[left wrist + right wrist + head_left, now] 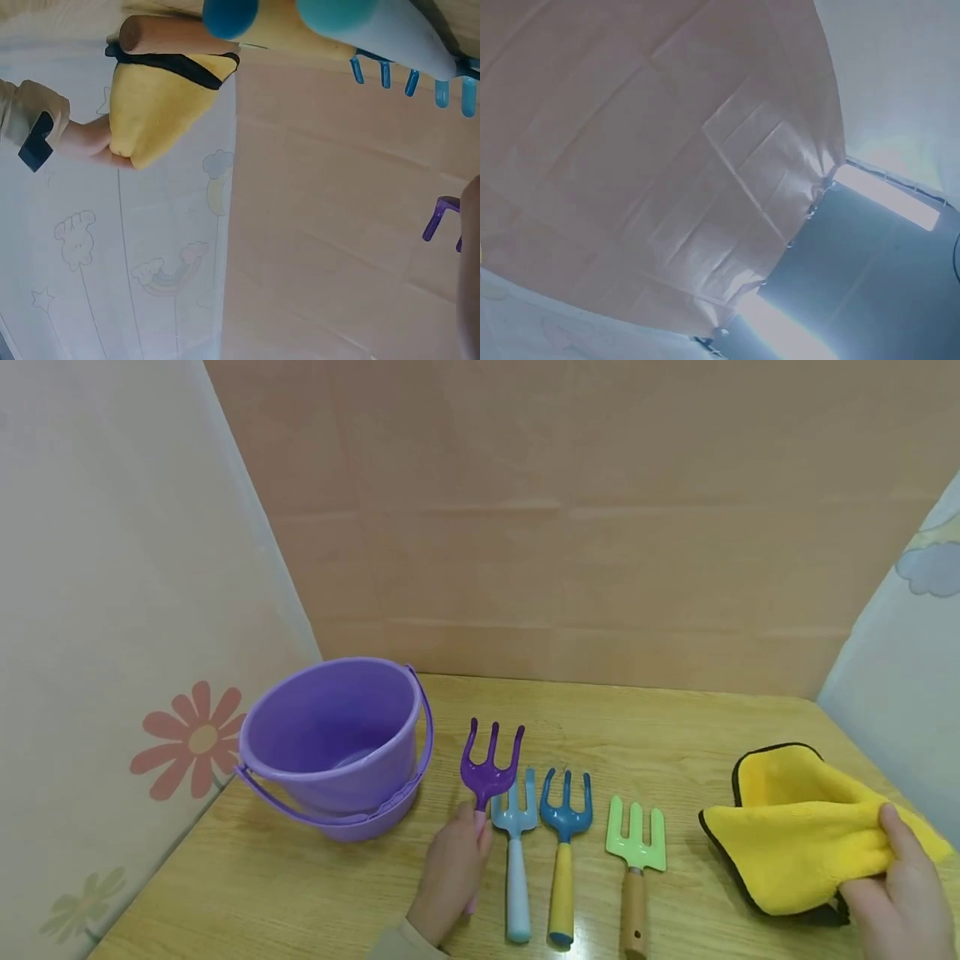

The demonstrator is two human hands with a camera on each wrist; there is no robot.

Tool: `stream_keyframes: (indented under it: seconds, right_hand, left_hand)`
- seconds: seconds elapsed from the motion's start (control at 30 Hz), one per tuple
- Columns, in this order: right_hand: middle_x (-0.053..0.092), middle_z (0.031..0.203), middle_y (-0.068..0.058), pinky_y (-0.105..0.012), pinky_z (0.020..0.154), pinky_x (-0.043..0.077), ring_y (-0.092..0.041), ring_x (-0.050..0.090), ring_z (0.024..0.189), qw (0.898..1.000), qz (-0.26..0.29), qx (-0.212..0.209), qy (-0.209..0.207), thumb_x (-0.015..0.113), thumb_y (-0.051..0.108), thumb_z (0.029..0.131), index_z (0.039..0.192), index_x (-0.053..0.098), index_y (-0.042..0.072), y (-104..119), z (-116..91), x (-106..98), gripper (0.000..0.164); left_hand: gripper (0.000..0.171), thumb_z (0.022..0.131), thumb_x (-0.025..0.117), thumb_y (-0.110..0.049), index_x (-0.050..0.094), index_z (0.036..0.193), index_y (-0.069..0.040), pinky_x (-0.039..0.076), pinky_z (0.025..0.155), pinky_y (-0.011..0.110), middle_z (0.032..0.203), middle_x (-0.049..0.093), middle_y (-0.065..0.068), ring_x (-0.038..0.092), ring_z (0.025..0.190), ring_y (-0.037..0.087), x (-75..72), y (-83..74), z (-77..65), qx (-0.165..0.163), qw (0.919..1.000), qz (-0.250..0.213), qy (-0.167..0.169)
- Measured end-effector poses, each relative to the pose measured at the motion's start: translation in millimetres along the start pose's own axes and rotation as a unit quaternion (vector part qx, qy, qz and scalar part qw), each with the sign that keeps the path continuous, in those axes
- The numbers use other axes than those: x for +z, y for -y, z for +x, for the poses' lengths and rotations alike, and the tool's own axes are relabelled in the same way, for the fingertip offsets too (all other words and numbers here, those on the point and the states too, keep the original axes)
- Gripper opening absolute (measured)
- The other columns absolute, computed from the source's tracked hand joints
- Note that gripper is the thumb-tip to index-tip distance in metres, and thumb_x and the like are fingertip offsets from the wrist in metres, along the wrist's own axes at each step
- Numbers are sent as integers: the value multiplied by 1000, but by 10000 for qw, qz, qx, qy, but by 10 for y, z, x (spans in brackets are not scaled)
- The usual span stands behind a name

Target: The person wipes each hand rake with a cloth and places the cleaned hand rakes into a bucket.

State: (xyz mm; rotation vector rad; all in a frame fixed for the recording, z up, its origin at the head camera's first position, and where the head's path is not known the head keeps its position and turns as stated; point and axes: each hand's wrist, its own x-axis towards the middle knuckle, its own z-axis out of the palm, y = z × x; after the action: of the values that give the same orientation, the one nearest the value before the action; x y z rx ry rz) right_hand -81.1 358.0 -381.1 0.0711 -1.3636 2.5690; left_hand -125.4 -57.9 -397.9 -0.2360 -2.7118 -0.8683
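Observation:
My left hand (454,865) grips the pink handle of a small garden fork with purple tines (487,775), at the left end of a row of forks. To its right lie a light blue fork (517,877), a blue fork with a yellow handle (562,881) and a green fork with a wooden handle (636,852). At the right side, my right hand (903,893) pinches a yellow cloth (802,852) with black edging between thumb and fingers. In the left wrist view the purple tines (442,214) show at the right edge, partly hidden.
A purple bucket (405,752) stands upright at the left of the wooden table (600,714), its handle hanging down at the front. A plain peach sheet (562,527) hangs behind the table. Pale printed sheets (97,610) hang at both sides.

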Motion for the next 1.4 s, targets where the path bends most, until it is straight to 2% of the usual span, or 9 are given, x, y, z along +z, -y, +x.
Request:
stream_keyframes:
  seconds: [0.03,0.13,0.43,0.57,0.67,0.77,0.9,1.17,1.4]
  right_hand:
    - [40,123,5,-18,91,36,2,40,106,9864,1635,-51,169,41,0,96,131,33,20,28,17,66,41]
    - [45,120,6,-37,102,31,-10,41,118,8758,4822,135,136,42,12,97,116,40,19,117,89,245,21]
    - [40,130,-7,-43,101,32,-16,36,127,8811,4510,-1105,898,34,15,97,129,32,14,157,26,634,31]
    - [41,126,-11,-41,92,40,-21,44,117,9058,3720,-1928,631,27,4,99,128,28,9,140,-21,898,30]
    - [45,117,-16,-35,84,45,-26,49,103,9263,2482,-2831,-113,24,-14,93,125,29,2,95,-47,1139,36]
    - [54,97,-9,-18,72,42,-16,52,81,9436,-405,-3256,-444,32,-17,90,115,46,2,43,-112,1288,35]
    - [48,75,7,-9,61,31,-1,43,64,8224,-3983,-4060,121,45,-11,89,93,55,-2,-55,-141,1420,14]
    - [33,71,12,-15,59,28,1,31,64,6584,-5944,-4261,1776,40,36,98,78,44,11,-337,-120,1747,32]
    - [25,73,10,-17,58,28,-3,27,66,5119,-6868,-4620,2298,19,39,101,77,37,15,-608,-148,1922,38]
  left_hand:
    - [16,88,58,-15,48,88,-2,40,47,31,60,42,2,46,52,17,4,-6,-2,58,10000,-40,-53]
    - [18,90,57,-17,44,84,-6,34,44,28,60,37,0,39,50,14,17,-26,-6,152,9998,-128,-88]
    - [17,92,54,-18,44,85,-7,31,43,25,59,35,-2,35,50,11,21,-107,-10,357,9991,-195,87]
    - [18,91,55,-19,45,84,-7,33,43,27,58,38,-1,40,49,12,-3,-152,-16,455,9987,-228,55]
    - [17,91,56,-19,47,85,-6,36,44,28,59,42,0,46,50,15,-9,-181,-15,539,9983,-222,-11]
    - [17,91,56,-20,50,85,-5,38,45,29,59,45,0,49,51,16,-6,-201,-20,584,9980,-242,-4]
    - [19,91,56,-22,50,84,-5,37,45,28,58,44,-1,47,50,15,-9,-224,-30,630,9976,-292,46]
    - [21,90,57,-22,48,80,-6,33,43,25,56,40,-2,40,47,11,-8,-271,-37,734,9971,-175,131]
    - [24,88,60,-21,46,73,-8,31,42,22,55,34,-5,34,47,7,1,-293,-60,720,9969,-155,285]
